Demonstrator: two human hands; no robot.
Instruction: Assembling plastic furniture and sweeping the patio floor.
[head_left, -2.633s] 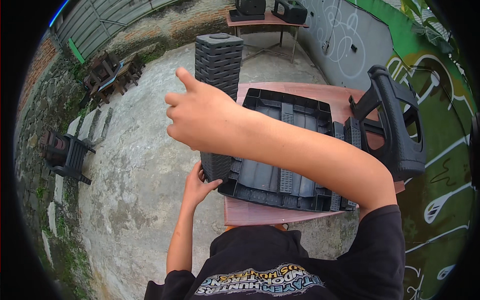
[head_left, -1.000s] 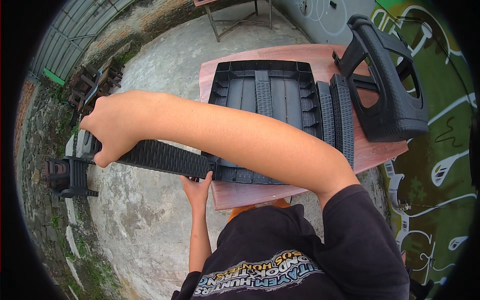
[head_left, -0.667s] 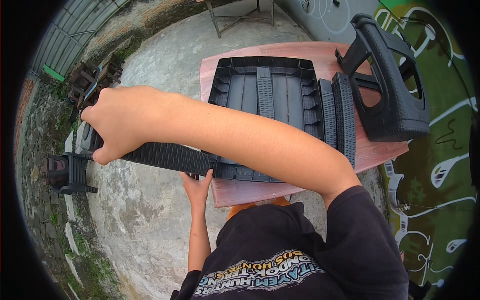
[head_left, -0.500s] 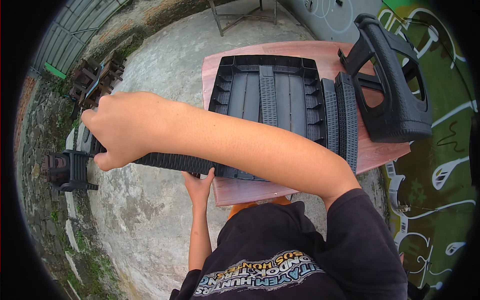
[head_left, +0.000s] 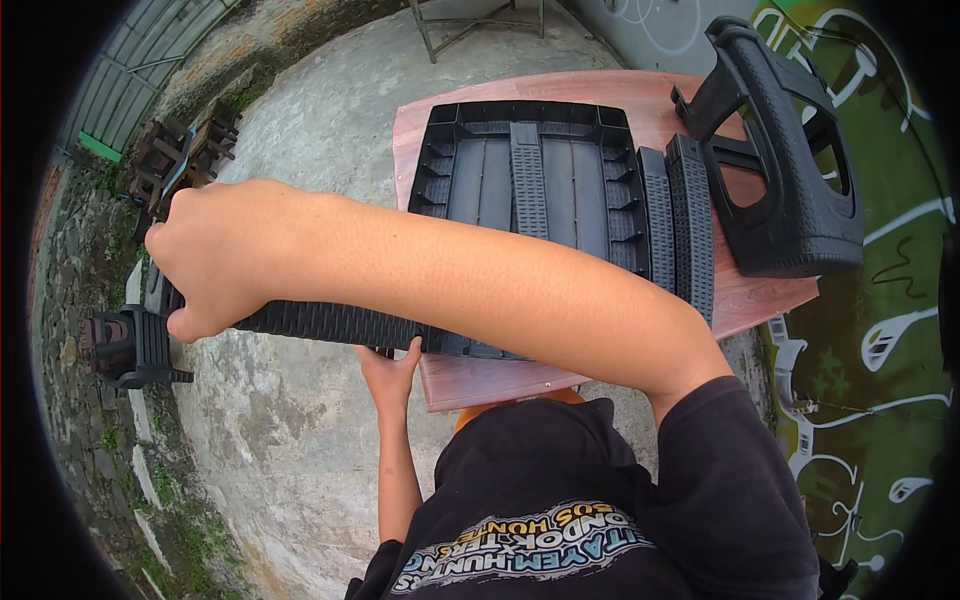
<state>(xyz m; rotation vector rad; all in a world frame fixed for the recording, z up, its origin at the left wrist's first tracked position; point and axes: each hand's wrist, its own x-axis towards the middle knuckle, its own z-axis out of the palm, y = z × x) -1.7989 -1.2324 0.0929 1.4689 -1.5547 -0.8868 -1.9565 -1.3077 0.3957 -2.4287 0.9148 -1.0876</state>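
Probably a yard [head_left: 340, 115]: concrete [head_left: 290, 430], graffiti [head_left: 882, 348]

Right forearm [head_left: 450, 275] crosses above tray's [head_left: 530, 110] near part; far part open overhead.

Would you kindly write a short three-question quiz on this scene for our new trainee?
1. Which of the person's hands is at the far-left end of the black woven-textured post?
2. What stands just right of the two slim textured bars: A) a ladder, B) a black piece with cut-out openings, C) a bucket?
3. True or false: the black tray lies on the floor.

Key:
1. The right hand.
2. B.
3. False; it lies on the reddish table.
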